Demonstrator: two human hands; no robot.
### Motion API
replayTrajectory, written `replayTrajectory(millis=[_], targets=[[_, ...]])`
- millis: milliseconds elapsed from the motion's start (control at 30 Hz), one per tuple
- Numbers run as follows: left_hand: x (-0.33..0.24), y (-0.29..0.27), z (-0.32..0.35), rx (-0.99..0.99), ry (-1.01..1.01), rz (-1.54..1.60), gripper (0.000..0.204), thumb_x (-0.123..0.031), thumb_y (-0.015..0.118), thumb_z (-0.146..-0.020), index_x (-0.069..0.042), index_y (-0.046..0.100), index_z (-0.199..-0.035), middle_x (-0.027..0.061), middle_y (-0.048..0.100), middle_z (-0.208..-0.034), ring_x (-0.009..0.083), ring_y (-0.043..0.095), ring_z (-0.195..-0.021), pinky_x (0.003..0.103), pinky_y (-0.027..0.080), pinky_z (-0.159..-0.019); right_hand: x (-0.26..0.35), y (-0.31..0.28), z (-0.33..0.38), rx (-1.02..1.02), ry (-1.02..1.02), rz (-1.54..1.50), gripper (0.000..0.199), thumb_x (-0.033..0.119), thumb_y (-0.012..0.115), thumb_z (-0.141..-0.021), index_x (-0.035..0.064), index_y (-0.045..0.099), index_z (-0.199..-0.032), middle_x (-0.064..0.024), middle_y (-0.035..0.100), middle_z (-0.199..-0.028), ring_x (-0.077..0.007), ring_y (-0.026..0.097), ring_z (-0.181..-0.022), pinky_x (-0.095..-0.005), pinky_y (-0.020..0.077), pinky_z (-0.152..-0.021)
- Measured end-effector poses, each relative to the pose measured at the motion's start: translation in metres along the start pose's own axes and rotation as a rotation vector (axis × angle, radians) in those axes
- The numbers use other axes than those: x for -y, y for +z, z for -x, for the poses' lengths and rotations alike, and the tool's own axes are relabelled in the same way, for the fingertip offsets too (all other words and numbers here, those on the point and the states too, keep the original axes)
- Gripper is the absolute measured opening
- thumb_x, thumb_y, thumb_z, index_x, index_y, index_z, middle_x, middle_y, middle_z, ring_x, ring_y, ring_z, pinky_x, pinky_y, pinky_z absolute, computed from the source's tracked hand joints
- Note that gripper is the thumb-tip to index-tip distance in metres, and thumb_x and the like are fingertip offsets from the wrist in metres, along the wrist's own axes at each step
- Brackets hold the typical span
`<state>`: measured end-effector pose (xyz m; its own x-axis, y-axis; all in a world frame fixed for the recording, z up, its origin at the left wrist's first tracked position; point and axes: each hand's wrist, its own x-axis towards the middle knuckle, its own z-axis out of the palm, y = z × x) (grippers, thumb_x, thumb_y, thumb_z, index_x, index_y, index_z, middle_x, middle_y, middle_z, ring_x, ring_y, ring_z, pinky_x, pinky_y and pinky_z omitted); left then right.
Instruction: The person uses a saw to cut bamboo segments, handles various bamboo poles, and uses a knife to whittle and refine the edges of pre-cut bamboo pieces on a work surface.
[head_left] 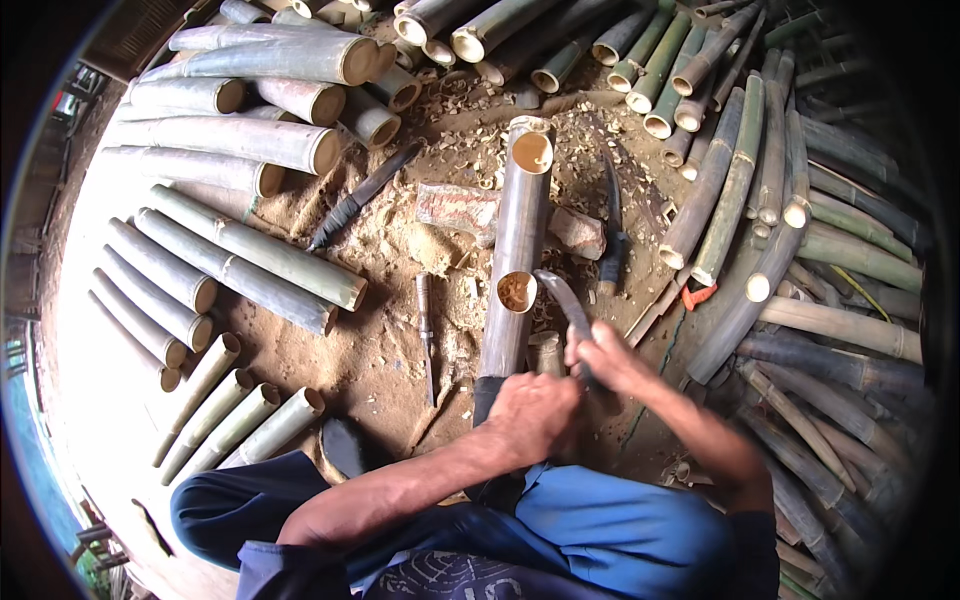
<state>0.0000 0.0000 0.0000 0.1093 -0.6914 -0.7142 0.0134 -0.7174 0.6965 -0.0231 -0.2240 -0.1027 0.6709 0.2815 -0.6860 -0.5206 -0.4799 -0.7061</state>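
A long grey-brown bamboo tube (503, 345) runs away from me, its near end between my legs. Two rounded openings are cut into its upper side. My right hand (605, 358) is closed round the dark handle of a curved knife (562, 298). The blade's tip reaches the right rim of the nearer opening. Over the near part of the tube, my left hand (537, 415) is closed, fingers curled to the right beside the lower end of the knife's handle. What those fingers grip is hidden.
Beneath the tube lies a block (455, 208). A chisel (426, 340) and a large knife (365, 195) lie left of it; another dark-handled knife (611, 235) lies right. Cut bamboo lengths (250, 145) surround me. Shavings (590, 125) cover the ground. A short bamboo piece (546, 352) stands close by.
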Motion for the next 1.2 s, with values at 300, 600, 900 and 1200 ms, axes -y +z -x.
replayTrajectory(millis=[300,600,900,1200], targets=[[0.002,-0.018,-0.117,-1.197,0.374,0.205,0.117,0.011,0.076,-0.069,-0.018,0.019,-0.166,0.0335,0.029,-0.157,0.0559,0.043,-0.138,0.057,0.044,-0.114,0.061,-0.079,-0.070,0.032,-0.684,1.309,0.030,0.020,0.079,-0.079,0.0033,0.069,-0.103,-0.0180,0.074,-0.092,-0.0387,0.072,-0.085,-0.0512,0.0575,-0.077],[0.004,-0.017,-0.115,-1.031,0.326,0.265,0.121,0.017,0.069,-0.072,-0.034,0.016,-0.168,0.0396,0.021,-0.161,0.0572,0.052,-0.127,0.057,0.049,-0.109,0.064,-0.074,-0.064,0.165,-0.325,1.169,0.045,0.026,0.077,-0.085,0.0078,0.067,-0.125,-0.0169,0.075,-0.115,-0.0406,0.073,-0.101,-0.0495,0.0598,-0.089],[0.025,-0.016,-0.092,-0.746,0.323,-0.018,0.132,0.009,0.081,-0.067,-0.033,0.010,-0.169,0.0393,0.021,-0.164,0.0564,0.056,-0.130,0.053,0.053,-0.109,0.013,-0.025,-0.038,0.003,-0.171,0.955,0.049,0.027,0.069,-0.096,0.0111,0.058,-0.141,-0.0184,0.067,-0.132,-0.0365,0.068,-0.118,-0.0485,0.0555,-0.100],[0.048,-0.025,-0.019,-0.515,0.412,-0.399,0.093,-0.001,0.079,-0.072,-0.019,0.049,-0.158,0.0250,0.035,-0.165,0.0434,0.032,-0.156,0.055,0.032,-0.127,0.032,0.113,0.005,-0.271,-0.134,-0.074,0.037,0.022,0.069,-0.099,0.0076,0.050,-0.128,-0.0086,0.060,-0.116,-0.0174,0.060,-0.108,-0.0355,0.0525,-0.094]])
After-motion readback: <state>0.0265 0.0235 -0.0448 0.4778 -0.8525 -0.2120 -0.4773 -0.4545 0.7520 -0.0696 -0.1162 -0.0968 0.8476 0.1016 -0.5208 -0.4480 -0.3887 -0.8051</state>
